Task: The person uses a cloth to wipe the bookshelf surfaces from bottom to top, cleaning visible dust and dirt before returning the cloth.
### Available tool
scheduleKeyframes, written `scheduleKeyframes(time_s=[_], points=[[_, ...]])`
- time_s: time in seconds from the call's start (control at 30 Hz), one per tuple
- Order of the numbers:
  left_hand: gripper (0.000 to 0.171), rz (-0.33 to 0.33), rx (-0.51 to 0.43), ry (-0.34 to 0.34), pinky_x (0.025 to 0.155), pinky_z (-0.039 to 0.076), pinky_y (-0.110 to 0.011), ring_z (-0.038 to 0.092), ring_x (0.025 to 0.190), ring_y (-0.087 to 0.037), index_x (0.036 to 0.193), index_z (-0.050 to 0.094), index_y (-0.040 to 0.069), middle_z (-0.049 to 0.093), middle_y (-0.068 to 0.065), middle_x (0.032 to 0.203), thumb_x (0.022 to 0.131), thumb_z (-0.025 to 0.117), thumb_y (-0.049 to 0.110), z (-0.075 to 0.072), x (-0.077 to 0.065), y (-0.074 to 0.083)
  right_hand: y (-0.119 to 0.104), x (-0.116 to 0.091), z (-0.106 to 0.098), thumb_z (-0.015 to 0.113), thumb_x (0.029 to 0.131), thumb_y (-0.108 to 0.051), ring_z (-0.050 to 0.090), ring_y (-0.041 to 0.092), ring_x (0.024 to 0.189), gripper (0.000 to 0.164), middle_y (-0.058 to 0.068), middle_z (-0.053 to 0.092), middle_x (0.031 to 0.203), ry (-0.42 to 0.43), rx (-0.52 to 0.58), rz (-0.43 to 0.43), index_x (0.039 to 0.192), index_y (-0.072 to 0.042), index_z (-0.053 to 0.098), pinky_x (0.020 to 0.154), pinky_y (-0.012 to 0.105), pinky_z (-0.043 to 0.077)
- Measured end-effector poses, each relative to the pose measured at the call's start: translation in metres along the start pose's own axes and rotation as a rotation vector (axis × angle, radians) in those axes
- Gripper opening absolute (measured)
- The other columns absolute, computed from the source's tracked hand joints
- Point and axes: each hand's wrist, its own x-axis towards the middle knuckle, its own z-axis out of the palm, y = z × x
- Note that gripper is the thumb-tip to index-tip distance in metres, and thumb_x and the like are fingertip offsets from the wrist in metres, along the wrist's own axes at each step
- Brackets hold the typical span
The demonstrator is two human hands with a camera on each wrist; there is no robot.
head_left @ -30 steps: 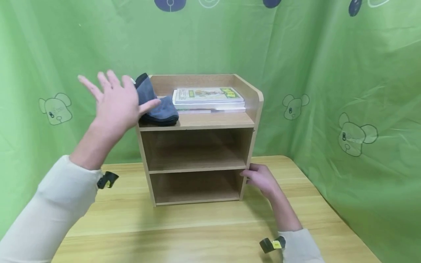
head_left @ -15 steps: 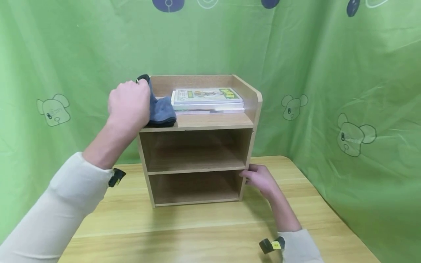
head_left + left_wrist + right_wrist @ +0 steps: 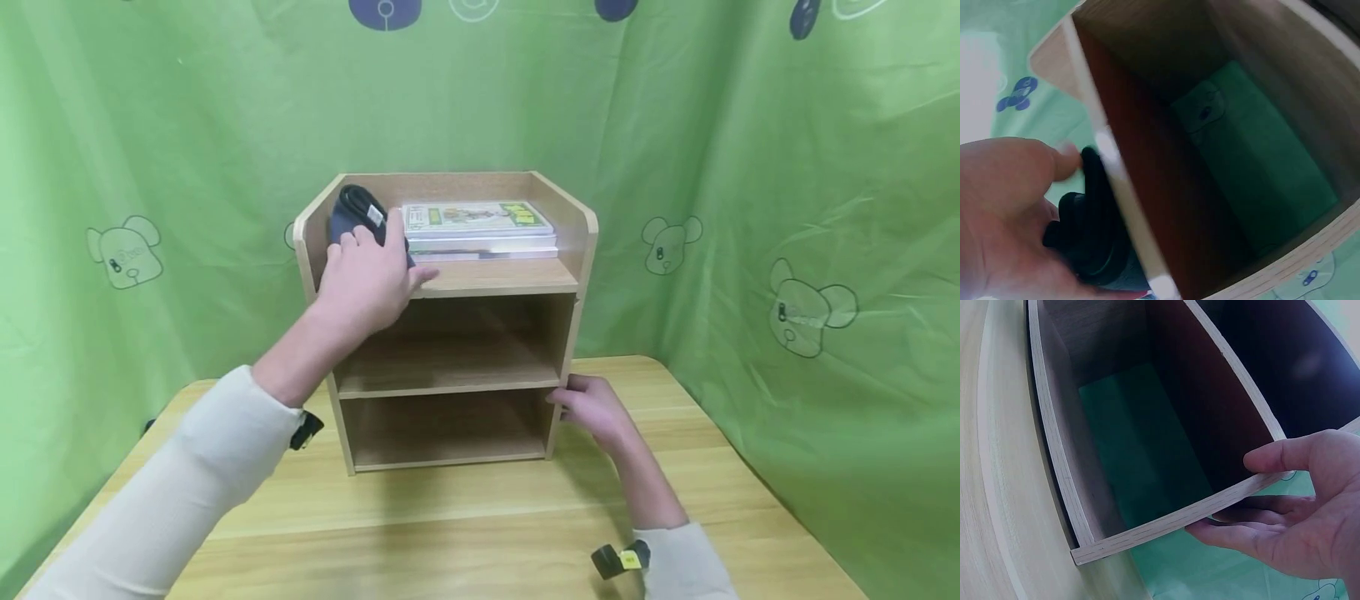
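A folded dark blue cloth [image 3: 347, 218] with black edging and a white label lies at the left end of the top shelf. My left hand [image 3: 365, 279] rests against it with fingers spread and thumb pointing off to the right. In the left wrist view, dark folds of the cloth [image 3: 1100, 237] bunch beside the palm, and part is hidden behind the hand. My right hand [image 3: 595, 408] pinches the right side panel of the wooden desktop shelf [image 3: 450, 389] low down, thumb [image 3: 1269, 456] inside and fingers on the outer face.
Several stacked books [image 3: 480, 229] lie on the top shelf right of the cloth. The shelf stands on a light wooden table [image 3: 465, 533]. A green curtain [image 3: 810, 208] with bear drawings surrounds the back and sides.
My left hand first closed on the cloth's raised left part, then moved right with it, folding it inward onto the shelf; its fingers have since spread. The right hand keeps its hold.
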Motion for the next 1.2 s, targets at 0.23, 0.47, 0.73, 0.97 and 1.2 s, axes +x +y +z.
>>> scheduleKeyframes(time_s=[0.23,0.47,0.73,0.97,1.2], points=[[0.036,0.019,0.0,-0.078,0.08,0.054,-0.056,0.065,0.096,-0.046,0.115,0.058,-0.003,0.065,-0.031,0.108,0.1,0.05,0.028,-0.008,0.001,-0.012,0.0,0.001,0.001,0.061,0.093,-0.01,0.055,0.042,0.13,0.052,0.031,0.054,0.142,0.003,0.0,-0.006,0.138,0.013,0.052,0.104,0.048,0.051],[0.026,0.022,-0.042,-0.187,0.072,0.056,-0.051,0.064,0.09,-0.038,0.105,0.063,0.0,0.066,-0.025,0.105,0.099,0.047,0.02,-0.022,-0.002,-0.023,-0.003,0.001,0.003,0.061,0.093,-0.011,0.052,0.044,0.133,0.056,0.032,0.05,0.146,-0.018,-0.014,-0.006,0.141,0.014,0.049,0.106,0.05,0.049],[0.014,0.035,-0.048,-0.194,0.087,0.051,-0.054,0.058,0.101,-0.038,0.093,0.061,0.0,0.063,-0.023,0.105,0.087,0.056,0.011,-0.016,0.016,-0.026,-0.004,0.004,0.003,0.06,0.093,-0.009,0.055,0.039,0.13,0.052,0.029,0.054,0.143,-0.01,0.018,-0.008,0.139,0.012,0.051,0.106,0.048,0.05],[0.039,0.027,-0.074,-0.208,0.087,0.053,-0.053,0.058,0.1,-0.039,0.119,0.056,-0.004,0.061,-0.024,0.112,0.083,0.058,0.01,-0.005,0.038,-0.035,-0.003,0.004,0.0,0.059,0.094,-0.009,0.052,0.043,0.134,0.054,0.031,0.051,0.146,-0.014,0.01,0.0,0.141,0.014,0.048,0.108,0.05,0.048],[0.042,-0.012,-0.098,-0.195,0.08,0.055,-0.054,0.057,0.096,-0.04,0.117,0.059,-0.003,0.061,-0.025,0.115,0.077,0.059,0.009,0.006,0.051,-0.036,0.001,0.003,-0.001,0.059,0.094,-0.009,0.05,0.044,0.135,0.054,0.032,0.048,0.148,-0.017,0.002,0.01,0.142,0.014,0.047,0.108,0.049,0.048]])
